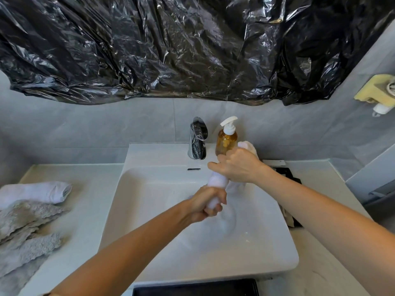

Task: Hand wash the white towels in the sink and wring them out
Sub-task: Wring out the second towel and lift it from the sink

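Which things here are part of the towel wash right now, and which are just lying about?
In the job:
left hand and right hand, gripping the twisted white towel
sink
faucet
soap bottle
white cloth on the counter, probably

Lying about:
grey towel
black plastic sheet
yellow wall holder

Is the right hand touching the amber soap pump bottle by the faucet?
Cannot tell. In the head view the right hand, gripping the twisted white towel, overlaps the bottom of the soap pump bottle, so no gap or contact shows plainly.
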Demonstrator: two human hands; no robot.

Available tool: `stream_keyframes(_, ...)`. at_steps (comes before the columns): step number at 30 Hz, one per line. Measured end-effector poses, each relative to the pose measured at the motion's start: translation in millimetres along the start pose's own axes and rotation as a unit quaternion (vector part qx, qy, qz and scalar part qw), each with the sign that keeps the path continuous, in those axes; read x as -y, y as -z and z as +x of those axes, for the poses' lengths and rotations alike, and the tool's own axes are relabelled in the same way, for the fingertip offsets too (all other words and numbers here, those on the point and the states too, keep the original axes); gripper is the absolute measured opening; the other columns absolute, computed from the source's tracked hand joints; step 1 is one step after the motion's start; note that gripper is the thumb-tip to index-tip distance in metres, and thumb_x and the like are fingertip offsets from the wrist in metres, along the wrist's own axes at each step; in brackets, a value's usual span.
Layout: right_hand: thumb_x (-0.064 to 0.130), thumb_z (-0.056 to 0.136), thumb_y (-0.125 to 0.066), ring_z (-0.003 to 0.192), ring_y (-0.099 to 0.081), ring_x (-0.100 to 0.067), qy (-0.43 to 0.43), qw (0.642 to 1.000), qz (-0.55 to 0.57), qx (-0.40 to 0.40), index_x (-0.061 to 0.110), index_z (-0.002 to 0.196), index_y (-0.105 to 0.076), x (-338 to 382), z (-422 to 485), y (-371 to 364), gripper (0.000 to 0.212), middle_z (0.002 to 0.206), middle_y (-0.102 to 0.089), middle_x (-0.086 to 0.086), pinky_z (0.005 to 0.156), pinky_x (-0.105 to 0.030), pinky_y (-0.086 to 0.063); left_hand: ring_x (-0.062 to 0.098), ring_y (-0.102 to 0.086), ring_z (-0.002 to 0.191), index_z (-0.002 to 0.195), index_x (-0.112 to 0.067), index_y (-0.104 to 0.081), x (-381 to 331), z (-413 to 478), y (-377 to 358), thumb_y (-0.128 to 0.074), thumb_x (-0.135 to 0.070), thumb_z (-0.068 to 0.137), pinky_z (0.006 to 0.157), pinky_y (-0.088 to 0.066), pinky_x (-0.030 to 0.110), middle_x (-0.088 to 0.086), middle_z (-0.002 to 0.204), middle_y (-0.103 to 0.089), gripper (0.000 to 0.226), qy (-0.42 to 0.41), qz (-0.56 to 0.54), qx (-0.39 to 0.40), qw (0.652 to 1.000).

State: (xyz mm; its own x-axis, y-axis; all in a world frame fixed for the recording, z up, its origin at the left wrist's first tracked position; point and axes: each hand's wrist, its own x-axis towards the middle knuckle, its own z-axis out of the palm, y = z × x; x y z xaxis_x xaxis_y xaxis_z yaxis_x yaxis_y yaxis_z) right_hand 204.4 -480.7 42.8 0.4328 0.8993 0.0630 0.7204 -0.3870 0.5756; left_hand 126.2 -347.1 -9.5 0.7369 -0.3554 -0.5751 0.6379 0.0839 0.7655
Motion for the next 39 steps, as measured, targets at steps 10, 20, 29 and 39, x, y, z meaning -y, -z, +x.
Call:
stream_keyframes(10, 0.002, 0.06, -0.069, 0.061, -0.051, -0.023, -0.267, 0.918, 0.07, -0.284, 0.018, 0.08, -0.059, 1, -11, -24, 0.028, 0.067, -0.055, 0.0, 0.057, -0.031, -0.036, 0.008, -0.041, 0.043, 0.085, -0.013, -0.046, -52, -16, 19, -0.059, -0.007, 0.06, 0.035, -0.013, 0.012, -0.003, 0.06, -0.046, 0.029, -0.052, 0.101, 0.028, 0.993)
stream_keyframes(20, 0.018, 0.081, -0.067, 0.092, -0.062, -0.03, -0.575, 0.657, 0.476, -0.105, 0.016, 0.113, -0.06, 13, -10, -1, 0.033, 0.1, -0.069, -0.009, 0.066, -0.029, -0.041, 0.016, -0.059, 0.06, 0.101, -0.005, -0.061, -74, -48, 23, -0.065, -0.027, 0.062, 0.063, -0.053, 0.023, 0.003, 0.071, -0.063, 0.045, -0.067, 0.039, 0.125, 0.989)
stream_keyframes(29, 0.012, 0.079, -0.075, 0.081, -0.057, -0.014, -0.448, 0.654, 0.601, 0.104, 0.024, 0.08, -0.061, -13, -6, 15, 0.019, 0.077, -0.059, 0.01, 0.055, -0.014, -0.041, 0.022, -0.07, 0.102, 0.147, -0.051, 0.016, -51, -67, 24, -0.084, -0.03, 0.073, 0.093, -0.054, 0.048, 0.006, 0.118, -0.07, 0.126, -0.447, 0.25, -0.044, 0.858)
stream_keyframes(39, 0.038, 0.053, -0.076, 0.087, -0.06, -0.023, -0.307, 0.662, 0.633, 0.26, 0.004, 0.104, -0.063, -10, -3, 28, 0.064, 0.091, -0.063, -0.011, 0.074, -0.035, -0.047, 0.024, -0.041, 0.112, 0.145, -0.028, -0.037, -51, -54, 54, -0.054, 0.007, 0.084, 0.113, -0.028, 0.048, 0.007, 0.122, -0.033, 0.073, -0.624, 0.682, -0.315, 0.216)
